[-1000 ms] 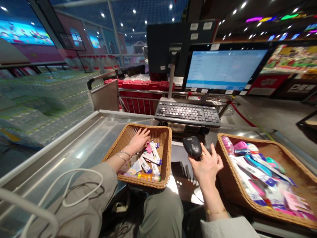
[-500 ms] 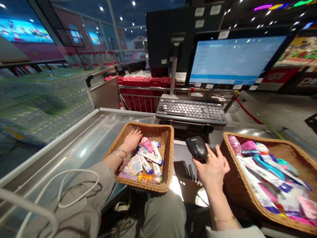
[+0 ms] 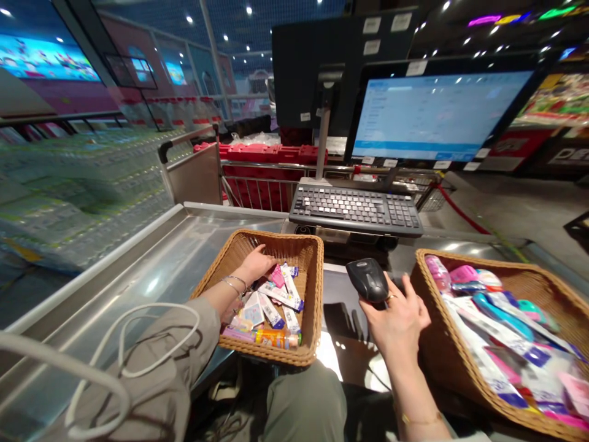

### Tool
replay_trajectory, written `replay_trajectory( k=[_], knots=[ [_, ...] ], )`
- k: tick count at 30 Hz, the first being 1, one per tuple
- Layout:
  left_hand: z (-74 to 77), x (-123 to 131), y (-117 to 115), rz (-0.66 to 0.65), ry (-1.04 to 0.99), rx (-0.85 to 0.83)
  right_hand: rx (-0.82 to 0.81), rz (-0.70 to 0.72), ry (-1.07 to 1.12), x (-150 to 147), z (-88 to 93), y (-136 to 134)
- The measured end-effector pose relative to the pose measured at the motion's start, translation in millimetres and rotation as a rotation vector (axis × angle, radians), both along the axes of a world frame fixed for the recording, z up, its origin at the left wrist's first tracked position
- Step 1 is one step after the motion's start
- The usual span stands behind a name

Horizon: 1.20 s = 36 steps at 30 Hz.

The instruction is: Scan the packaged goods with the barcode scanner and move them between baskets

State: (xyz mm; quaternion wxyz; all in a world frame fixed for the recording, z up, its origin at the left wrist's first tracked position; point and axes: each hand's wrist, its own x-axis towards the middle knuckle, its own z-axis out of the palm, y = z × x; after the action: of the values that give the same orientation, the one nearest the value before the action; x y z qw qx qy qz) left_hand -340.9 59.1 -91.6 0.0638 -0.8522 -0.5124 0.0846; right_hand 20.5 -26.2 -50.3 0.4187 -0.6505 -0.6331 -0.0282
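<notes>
Inside the left wicker basket (image 3: 318, 307), my left hand (image 3: 258, 265) reaches over small packaged goods with its fingers apart. Its fingertips are at a pink packet (image 3: 277, 276), partly covering it; I cannot make out a grip on it. Beside and below the hand lie several white-and-blue slim packs (image 3: 271, 310), a pale square pack (image 3: 252, 310) and an orange tube-like item (image 3: 271, 337). My right hand (image 3: 396, 316) is closed around a black barcode scanner (image 3: 368, 279), held above the counter between two baskets. Some of its fingers stick out to the right.
A second wicker basket (image 3: 453, 344) full of packaged goods stands at the right. Behind are a black keyboard (image 3: 356, 209) and a lit monitor (image 3: 437, 116). A white cable (image 3: 124, 344) loops over my left sleeve. Metal counter edging (image 3: 92, 276) runs along the left.
My left hand has moved right within the basket, onto the pink packet, which now looks shifted and more covered. My right hand still holds the scanner, nearly unmoved.
</notes>
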Motion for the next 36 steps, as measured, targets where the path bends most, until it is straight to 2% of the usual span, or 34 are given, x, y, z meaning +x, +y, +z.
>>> replay_trajectory(
  k=[7, 12, 20, 26, 36],
  knots=[
    [5.2, 4, 2, 0.021, 0.041, 0.005, -0.016, 0.004, -0.02, 0, -0.9, 1],
    [7.5, 4, -1, 0.052, 0.062, -0.054, 0.0, 0.011, -0.018, 1, -2.9, 1],
    [2.5, -3, -2, 0.081, 0.028, -0.142, 0.022, 0.012, 0.0, 0, -6.3, 2],
    [6.9, 2, -5, 0.122, 0.02, -0.194, 0.033, 0.014, -0.003, 0, -8.0, 2],
    [22.7, 12, -15, -0.011, 0.044, -0.005, 0.04, 0.02, -0.021, -4, -11.7, 2]
  ],
)
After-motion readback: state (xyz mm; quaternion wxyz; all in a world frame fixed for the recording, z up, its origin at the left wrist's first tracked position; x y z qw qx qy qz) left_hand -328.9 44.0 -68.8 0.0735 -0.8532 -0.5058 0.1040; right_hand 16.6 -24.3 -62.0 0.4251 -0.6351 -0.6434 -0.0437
